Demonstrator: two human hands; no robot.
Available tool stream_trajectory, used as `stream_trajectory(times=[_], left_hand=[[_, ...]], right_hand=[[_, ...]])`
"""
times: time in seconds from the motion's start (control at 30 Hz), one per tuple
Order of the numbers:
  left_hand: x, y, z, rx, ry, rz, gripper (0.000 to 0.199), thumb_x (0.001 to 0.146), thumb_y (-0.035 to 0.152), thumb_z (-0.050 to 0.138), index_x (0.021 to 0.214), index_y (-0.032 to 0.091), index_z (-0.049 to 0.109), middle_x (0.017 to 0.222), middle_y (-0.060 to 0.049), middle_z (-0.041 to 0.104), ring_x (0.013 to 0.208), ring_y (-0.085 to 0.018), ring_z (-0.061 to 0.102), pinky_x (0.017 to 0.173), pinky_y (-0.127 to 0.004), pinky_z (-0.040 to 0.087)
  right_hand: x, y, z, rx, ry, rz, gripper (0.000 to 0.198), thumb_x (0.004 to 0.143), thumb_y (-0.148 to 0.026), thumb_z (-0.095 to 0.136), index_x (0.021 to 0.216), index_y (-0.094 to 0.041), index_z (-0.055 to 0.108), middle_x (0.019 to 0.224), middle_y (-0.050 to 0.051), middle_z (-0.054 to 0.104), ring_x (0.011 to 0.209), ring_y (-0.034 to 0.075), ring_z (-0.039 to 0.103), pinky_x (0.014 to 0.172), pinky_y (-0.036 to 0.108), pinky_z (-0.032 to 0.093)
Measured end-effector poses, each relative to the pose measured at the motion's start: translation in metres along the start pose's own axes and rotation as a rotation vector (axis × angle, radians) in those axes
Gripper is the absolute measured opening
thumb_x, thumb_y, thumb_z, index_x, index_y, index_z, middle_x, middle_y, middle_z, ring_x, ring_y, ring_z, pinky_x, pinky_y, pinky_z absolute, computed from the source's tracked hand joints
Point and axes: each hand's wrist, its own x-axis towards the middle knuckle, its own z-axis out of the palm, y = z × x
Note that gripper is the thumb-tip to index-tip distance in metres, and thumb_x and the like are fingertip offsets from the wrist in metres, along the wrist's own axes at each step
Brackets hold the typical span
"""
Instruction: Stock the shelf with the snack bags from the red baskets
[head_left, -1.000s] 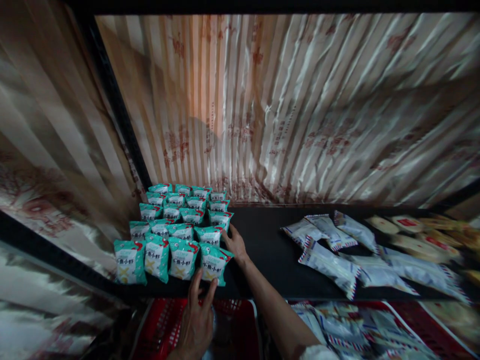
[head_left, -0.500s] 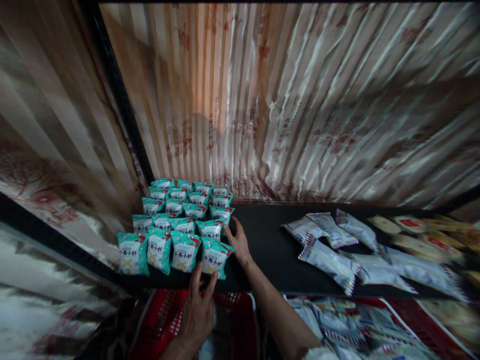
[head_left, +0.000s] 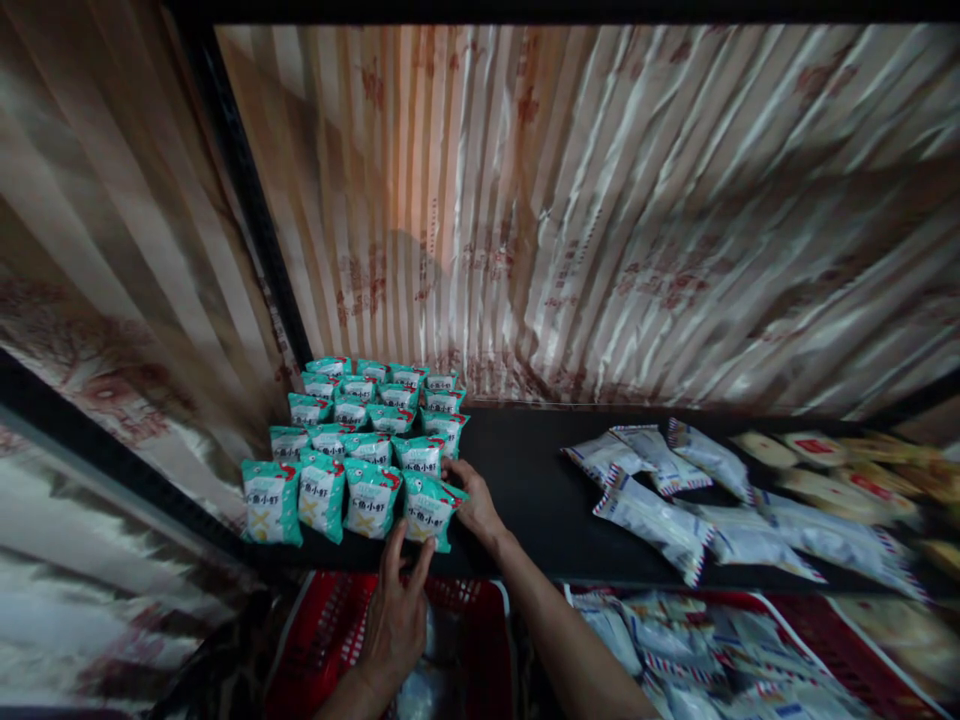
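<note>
1. front-right teal packet (head_left: 429,508): standing on black shelf (head_left: 525,510).
2. left hand (head_left: 395,610): loosely open, two fingertips at packet's lower edge.
3. right hand (head_left: 475,505): half-curled by its right side; grip can't be told.

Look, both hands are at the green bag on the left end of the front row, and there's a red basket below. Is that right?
Wrong end: the head view shows the left hand and right hand at the green bag on the right end, with the red basket below.
</note>
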Motion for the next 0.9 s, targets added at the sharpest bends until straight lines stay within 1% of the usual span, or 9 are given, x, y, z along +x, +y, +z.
stream_trajectory(times=[0.13, 0.23, 0.3, 0.37, 0.5, 0.57, 0.67, 0.77, 0.9], left_hand=[[-0.004, -0.003, 0.004, -0.028, -0.016, -0.044, 0.07, 0.08, 0.0, 0.036, 0.142, 0.03, 0.024, 0.152, -0.011, 0.006, 0.117, -0.021, 0.051, 0.087, -0.034, 0.052], [-0.007, -0.004, 0.005, -0.034, -0.017, -0.09, 0.065, 0.083, 0.003, 0.034, 0.142, 0.027, 0.023, 0.15, -0.013, 0.011, 0.117, -0.019, 0.05, 0.089, -0.032, 0.051], [-0.007, -0.004, 0.003, -0.007, -0.009, -0.079, 0.062, 0.084, 0.005, 0.036, 0.141, 0.028, 0.027, 0.149, -0.012, 0.014, 0.119, -0.02, 0.048, 0.088, -0.032, 0.052], [-0.005, -0.004, 0.0, 0.035, 0.009, -0.017, 0.061, 0.084, 0.007, 0.039, 0.139, 0.031, 0.031, 0.148, -0.01, 0.015, 0.122, -0.022, 0.045, 0.088, -0.033, 0.052], [0.003, -0.003, -0.002, 0.112, 0.041, 0.101, 0.066, 0.081, 0.006, 0.043, 0.139, 0.034, 0.031, 0.147, -0.008, 0.02, 0.131, -0.028, 0.031, 0.095, -0.041, 0.047], [0.007, -0.002, 0.001, 0.126, 0.045, 0.065, 0.067, 0.081, 0.005, 0.042, 0.141, 0.031, 0.027, 0.146, -0.01, 0.023, 0.132, -0.029, 0.03, 0.096, -0.042, 0.046], [0.01, -0.001, 0.005, 0.124, 0.031, 0.003, 0.068, 0.081, 0.005, 0.041, 0.142, 0.027, 0.024, 0.145, -0.012, 0.024, 0.131, -0.029, 0.031, 0.095, -0.043, 0.047], [0.008, 0.0, 0.007, 0.109, 0.019, 0.003, 0.069, 0.08, 0.004, 0.04, 0.143, 0.026, 0.023, 0.144, -0.012, 0.027, 0.131, -0.029, 0.031, 0.095, -0.044, 0.047], [0.005, 0.002, 0.006, 0.093, 0.04, 0.008, 0.068, 0.079, 0.003, 0.039, 0.142, 0.025, 0.026, 0.143, -0.012, 0.03, 0.13, -0.028, 0.033, 0.096, -0.043, 0.046]], right_hand=[[-0.002, -0.008, -0.005, -0.071, 0.081, 0.051, 0.023, 0.075, -0.039, 0.06, 0.084, -0.018, 0.065, 0.073, 0.001, 0.056, 0.064, 0.014, 0.054, 0.061, 0.026, 0.047], [-0.003, -0.008, -0.007, -0.113, 0.095, 0.096, 0.024, 0.073, -0.039, 0.06, 0.083, -0.018, 0.063, 0.073, 0.002, 0.057, 0.064, 0.015, 0.054, 0.061, 0.026, 0.046], [-0.003, -0.007, -0.007, -0.113, 0.073, 0.108, 0.02, 0.072, -0.036, 0.059, 0.081, -0.018, 0.061, 0.073, 0.001, 0.057, 0.064, 0.015, 0.054, 0.061, 0.025, 0.045], [-0.003, -0.006, -0.006, -0.098, 0.055, 0.113, 0.018, 0.07, -0.032, 0.059, 0.081, -0.018, 0.06, 0.073, 0.001, 0.057, 0.064, 0.015, 0.053, 0.061, 0.025, 0.045], [-0.001, -0.002, -0.004, -0.023, 0.019, 0.141, 0.017, 0.067, -0.029, 0.058, 0.08, -0.018, 0.059, 0.073, 0.0, 0.057, 0.065, 0.014, 0.053, 0.063, 0.026, 0.045], [-0.001, 0.001, -0.004, 0.05, -0.007, 0.176, 0.02, 0.068, -0.03, 0.058, 0.084, -0.018, 0.059, 0.073, 0.0, 0.058, 0.065, 0.014, 0.054, 0.064, 0.026, 0.046], [-0.005, 0.002, -0.006, 0.144, -0.012, 0.213, 0.034, 0.071, -0.035, 0.058, 0.099, -0.017, 0.059, 0.076, 0.0, 0.06, 0.068, 0.015, 0.057, 0.068, 0.028, 0.048], [-0.019, -0.002, -0.011, 0.14, 0.07, 0.225, 0.04, 0.077, -0.042, 0.055, 0.109, -0.018, 0.057, 0.084, 0.003, 0.064, 0.077, 0.018, 0.06, 0.074, 0.031, 0.05], [-0.048, -0.018, -0.011, 0.111, 0.204, 0.181, 0.036, 0.084, -0.046, 0.047, 0.103, -0.019, 0.06, 0.096, 0.008, 0.064, 0.091, 0.022, 0.06, 0.08, 0.033, 0.05]])
